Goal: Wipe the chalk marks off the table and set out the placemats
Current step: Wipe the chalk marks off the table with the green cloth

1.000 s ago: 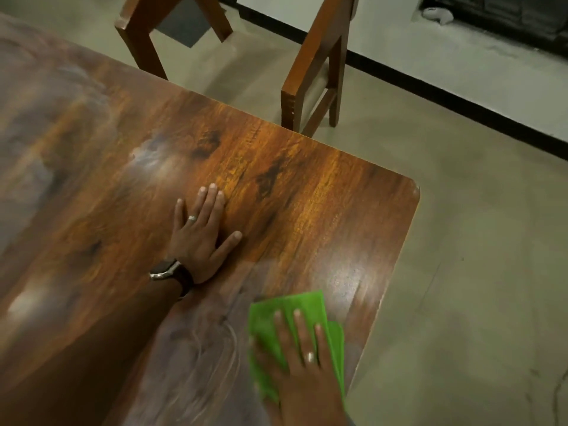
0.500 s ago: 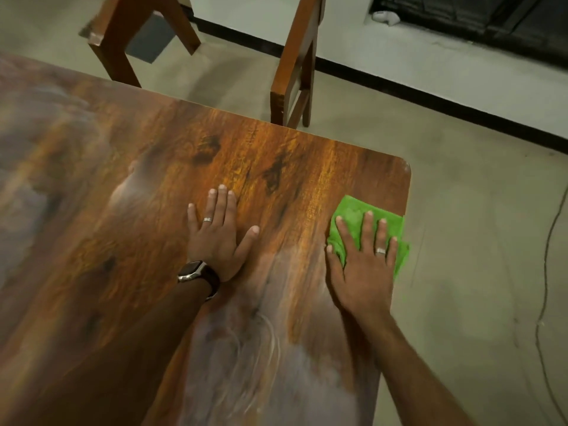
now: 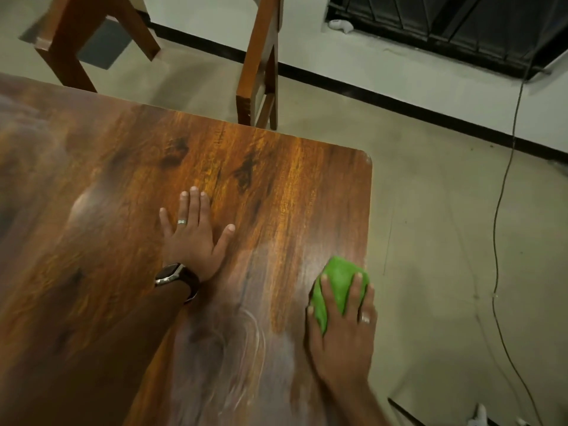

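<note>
Currently right hand point(image 3: 341, 333) presses the bunched green cloth point(image 3: 338, 278) with spread fingers at the table's point(image 3: 276, 167) right edge, likely for scrubbing pressure. Left hand point(image 3: 193, 238) lies splayed, bracing. Chalk marks point(image 3: 242, 342) between the forearms — placemats unseen.

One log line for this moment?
phase: wiping | right hand: presses green cloth | left hand: flat on table | chalk marks: present
</note>
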